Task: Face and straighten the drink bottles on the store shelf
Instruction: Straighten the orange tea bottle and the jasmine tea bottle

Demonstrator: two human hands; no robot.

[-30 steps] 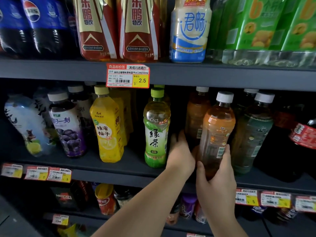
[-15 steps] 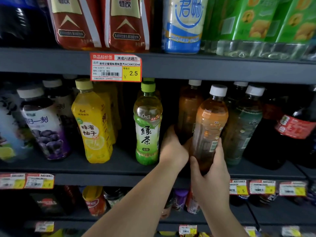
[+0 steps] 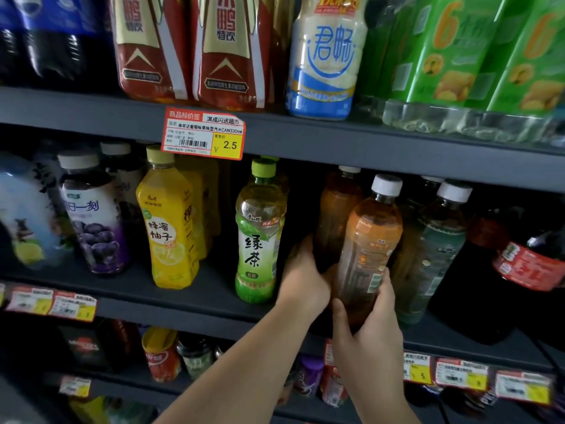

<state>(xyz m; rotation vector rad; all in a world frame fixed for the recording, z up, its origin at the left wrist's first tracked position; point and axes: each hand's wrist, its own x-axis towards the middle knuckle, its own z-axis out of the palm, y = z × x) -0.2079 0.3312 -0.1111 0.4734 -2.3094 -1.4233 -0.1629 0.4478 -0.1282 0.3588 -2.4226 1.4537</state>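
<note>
The amber tea bottle (image 3: 365, 249) stands at the front of the middle shelf (image 3: 189, 304), tilted a little with its white cap leaning right and its barcode side turned outward, which suggests it is being rotated so the proper label faces the aisle. The right hand (image 3: 363, 338) grips its lower body, thumb on the left flank and fingers curled round the right side over the barcode, a hold low enough to twist the bottle on its base. The left hand (image 3: 302, 276) reaches past it and wraps around the darker bottle behind (image 3: 334, 215), probably steadying it or drawing it forward into line; how far its fingers close cannot be fully seen, though they curl onto the bottle's side. Just right of the held bottle stand two dark green-labelled bottles with white caps, the front one (image 3: 437, 249) close beside the amber one. To the left, apart from the hands, one green tea bottle (image 3: 260, 237) already faces forward, with a second green cap behind it. Further left is a yellow honey-citron bottle (image 3: 168, 221) with at least one more behind, then a purple grape drink (image 3: 91, 215). On the far right sits one cola bottle (image 3: 532, 261) with a red label. A price tag (image 3: 203, 133) hangs from the upper shelf edge.
</note>
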